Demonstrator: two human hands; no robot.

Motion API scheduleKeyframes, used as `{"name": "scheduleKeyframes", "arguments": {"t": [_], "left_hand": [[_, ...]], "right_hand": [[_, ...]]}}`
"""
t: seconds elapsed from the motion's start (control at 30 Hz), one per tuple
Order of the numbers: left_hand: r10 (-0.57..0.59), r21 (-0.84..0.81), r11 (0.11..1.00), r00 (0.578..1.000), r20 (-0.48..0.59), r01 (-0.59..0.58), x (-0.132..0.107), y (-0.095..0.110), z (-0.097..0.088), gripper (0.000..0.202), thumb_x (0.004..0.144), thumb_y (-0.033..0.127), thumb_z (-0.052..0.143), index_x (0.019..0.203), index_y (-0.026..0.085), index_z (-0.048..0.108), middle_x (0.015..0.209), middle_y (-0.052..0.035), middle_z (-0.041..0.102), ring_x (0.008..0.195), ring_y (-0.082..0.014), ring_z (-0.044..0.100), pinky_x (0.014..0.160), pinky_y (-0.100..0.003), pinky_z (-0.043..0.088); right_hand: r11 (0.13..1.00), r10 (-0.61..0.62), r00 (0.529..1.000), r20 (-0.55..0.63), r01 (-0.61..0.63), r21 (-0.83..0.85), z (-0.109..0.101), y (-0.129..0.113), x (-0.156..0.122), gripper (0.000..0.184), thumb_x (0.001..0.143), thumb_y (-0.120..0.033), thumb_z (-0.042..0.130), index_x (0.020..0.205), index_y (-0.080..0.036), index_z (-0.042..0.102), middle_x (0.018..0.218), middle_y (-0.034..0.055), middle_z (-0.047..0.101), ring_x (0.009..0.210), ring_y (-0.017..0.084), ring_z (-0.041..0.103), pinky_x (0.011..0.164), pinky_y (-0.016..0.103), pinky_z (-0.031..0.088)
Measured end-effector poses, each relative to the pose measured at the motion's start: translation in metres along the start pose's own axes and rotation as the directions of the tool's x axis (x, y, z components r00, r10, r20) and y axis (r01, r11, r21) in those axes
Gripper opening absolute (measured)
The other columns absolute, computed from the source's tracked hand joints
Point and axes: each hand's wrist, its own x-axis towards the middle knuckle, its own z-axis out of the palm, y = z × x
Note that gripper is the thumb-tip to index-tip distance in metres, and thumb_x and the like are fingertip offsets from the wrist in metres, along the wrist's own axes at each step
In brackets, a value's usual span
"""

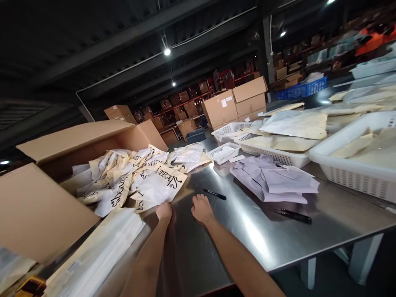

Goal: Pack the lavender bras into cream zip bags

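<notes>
Two bare forearms run up from the bottom centre of the frame onto the steel table (235,243). Left hand (163,211) at centre: fingers pinched on the near edge of a white printed bag (161,185), which lies at the front of the spill. Right hand (201,208) just right of it, flat on the metal, fingers together, holding nothing.

Progress, as a judgement: sorting looks early. Large heap of printed bags (123,177) spilling from the open carton (77,142) at left, too tangled to count. Stack of flat clear packets (99,251) at lower left.

Counts: one marker pen (215,194) just beyond the right hand; one dark tool, perhaps scissors (292,215), right of centre; one pile of lilac garments (275,179); four white baskets (352,173) visible toward the upper right, three holding cream packets.
</notes>
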Motion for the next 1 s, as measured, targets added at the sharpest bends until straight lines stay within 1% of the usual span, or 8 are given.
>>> {"name": "scheduleKeyframes", "arguments": {"t": [0.1,0.3,0.47,0.53,0.67,0.83,0.9,1.0], "left_hand": [[-0.052,0.190,0.981,0.998,0.037,0.044,-0.014,-0.003,0.000,0.027,0.095,0.038,0.060,0.104,0.013,0.064,0.101,-0.0062,0.066,0.093,-0.0189,0.064,0.088,-0.042,0.054],[0.024,0.340,0.940,0.999,0.029,-0.033,-0.062,0.000,-0.010,0.024,0.097,0.025,0.049,0.107,0.013,0.067,0.111,-0.0113,0.066,0.111,-0.0253,0.060,0.097,-0.047,0.046],[0.113,0.309,0.943,0.992,0.052,-0.124,-0.101,0.006,-0.016,0.030,0.091,0.016,0.046,0.107,0.018,0.072,0.153,-0.0105,0.042,0.147,-0.0347,0.025,0.115,-0.050,0.028],[0.115,0.262,0.956,0.989,0.088,-0.135,-0.114,0.006,-0.017,0.030,0.091,0.016,0.048,0.108,0.017,0.072,0.158,-0.0105,0.034,0.150,-0.0379,0.015,0.117,-0.054,0.023],[0.085,0.108,0.989,0.983,0.162,-0.103,-0.140,0.006,-0.024,0.027,0.092,0.016,0.047,0.105,0.012,0.071,0.157,-0.0187,0.032,0.148,-0.0439,0.016,0.115,-0.062,0.021],[0.127,-0.201,0.975,0.975,0.180,-0.090,-0.165,0.013,-0.040,0.019,0.089,0.014,0.050,0.083,0.014,0.068,0.164,-0.0094,0.016,0.147,-0.0353,-0.020,0.118,-0.060,-0.009],[0.139,-0.365,0.929,0.968,0.208,-0.054,-0.166,0.019,-0.048,0.019,0.086,0.015,0.052,0.071,0.015,0.063,0.163,-0.0052,0.021,0.149,-0.0345,-0.016,0.117,-0.061,-0.011],[0.127,-0.618,0.785,0.965,0.228,0.043,-0.150,0.027,-0.072,0.019,0.083,0.025,0.057,0.066,0.017,0.060,0.155,-0.0076,0.041,0.150,-0.0373,0.014,0.120,-0.060,0.007]], "right_hand": [[0.997,0.011,1.000,-0.003,-0.011,0.076,-0.003,0.001,0.000,0.021,0.084,-0.018,0.054,0.101,-0.012,0.065,0.115,0.0161,0.061,0.111,0.028,0.051,0.096,0.038,0.034],[0.960,0.078,0.996,-0.045,-0.063,0.271,-0.007,0.007,0.001,0.018,0.085,-0.014,0.054,0.098,-0.015,0.067,0.106,0.0098,0.066,0.108,0.024,0.054,0.093,0.033,0.037],[0.897,0.228,0.967,-0.115,-0.163,0.411,-0.006,0.015,0.006,0.018,0.089,-0.012,0.051,0.101,-0.012,0.065,0.101,0.0093,0.066,0.101,0.021,0.057,0.093,0.033,0.039],[0.872,0.254,0.957,-0.138,-0.165,0.461,-0.004,0.017,0.006,0.016,0.088,-0.011,0.054,0.099,-0.012,0.065,0.098,0.0077,0.066,0.098,0.019,0.057,0.094,0.033,0.040],[0.808,0.308,0.934,-0.181,-0.156,0.567,-0.002,0.016,0.002,0.013,0.087,-0.012,0.053,0.089,-0.014,0.066,0.090,0.0065,0.065,0.093,0.017,0.057,0.092,0.031,0.041],[0.663,0.377,0.907,-0.189,-0.121,0.739,-0.007,0.009,0.001,0.010,0.082,-0.023,0.055,0.082,-0.018,0.064,0.080,0.0025,0.065,0.081,0.018,0.059,0.083,0.030,0.044],[0.582,0.415,0.887,-0.203,-0.088,0.808,-0.012,0.007,0.005,0.014,0.081,-0.031,0.054,0.082,-0.020,0.063,0.082,0.0021,0.067,0.082,0.019,0.060,0.082,0.030,0.045],[0.457,0.497,0.832,-0.247,-0.010,0.889,-0.027,0.007,0.012,0.024,0.081,-0.041,0.049,0.086,-0.021,0.061,0.090,0.0032,0.069,0.089,0.020,0.061,0.086,0.031,0.044]]}}
